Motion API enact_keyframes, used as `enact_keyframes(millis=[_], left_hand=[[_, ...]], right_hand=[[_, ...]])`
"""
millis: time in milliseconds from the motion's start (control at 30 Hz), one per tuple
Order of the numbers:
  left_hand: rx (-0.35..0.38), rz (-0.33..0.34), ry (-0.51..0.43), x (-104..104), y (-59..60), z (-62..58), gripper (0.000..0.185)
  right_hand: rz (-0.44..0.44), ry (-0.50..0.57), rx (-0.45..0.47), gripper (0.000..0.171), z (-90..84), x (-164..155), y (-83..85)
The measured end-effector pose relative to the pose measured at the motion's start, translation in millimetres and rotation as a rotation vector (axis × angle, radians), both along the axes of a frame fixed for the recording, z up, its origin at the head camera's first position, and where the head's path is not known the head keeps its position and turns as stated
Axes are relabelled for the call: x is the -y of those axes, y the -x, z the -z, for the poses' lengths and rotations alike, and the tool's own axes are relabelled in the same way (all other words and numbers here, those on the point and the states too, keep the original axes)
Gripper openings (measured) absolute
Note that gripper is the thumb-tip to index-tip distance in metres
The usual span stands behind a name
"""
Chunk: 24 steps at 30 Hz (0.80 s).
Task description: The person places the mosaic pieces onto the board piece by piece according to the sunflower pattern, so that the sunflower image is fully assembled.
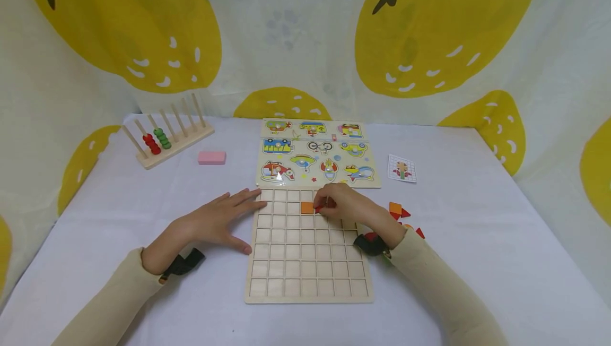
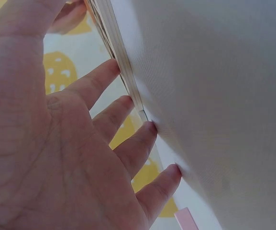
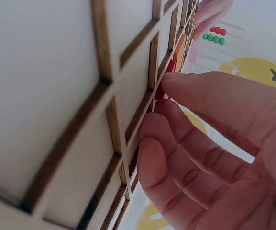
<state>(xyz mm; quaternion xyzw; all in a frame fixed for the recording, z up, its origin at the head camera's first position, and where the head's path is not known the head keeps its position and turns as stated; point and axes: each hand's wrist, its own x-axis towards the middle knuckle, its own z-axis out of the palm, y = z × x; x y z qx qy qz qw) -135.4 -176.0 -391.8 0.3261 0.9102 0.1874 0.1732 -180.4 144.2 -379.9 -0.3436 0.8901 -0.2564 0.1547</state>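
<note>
On the grid board (image 1: 307,261), the right hand (image 1: 345,205) pinched a red piece (image 1: 318,209) beside an orange tile (image 1: 307,207); the left hand (image 1: 220,219) lay flat against the board's left edge, fingers spread.

The head view looks forward and down over the pale wooden grid board (image 1: 308,261). Each wrist view sits very close under its fingers, facing along that board (image 3: 56,96), whose edge (image 2: 128,76) both share.
</note>
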Motion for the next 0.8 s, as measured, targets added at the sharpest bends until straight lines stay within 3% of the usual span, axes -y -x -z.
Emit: enact_keyframes(millis=[400,800], left_hand=[[-0.005,0.004,-0.003,0.7,1.7,3.5,0.096],[-0.003,0.002,0.003,0.4,2.8,4.7,0.097]], right_hand=[[0.047,-0.006,0.009,0.004,-4.4,-14.8,-7.0],[0.144,0.039,0.0,0.005,-10.2,-54.7,-13.8]])
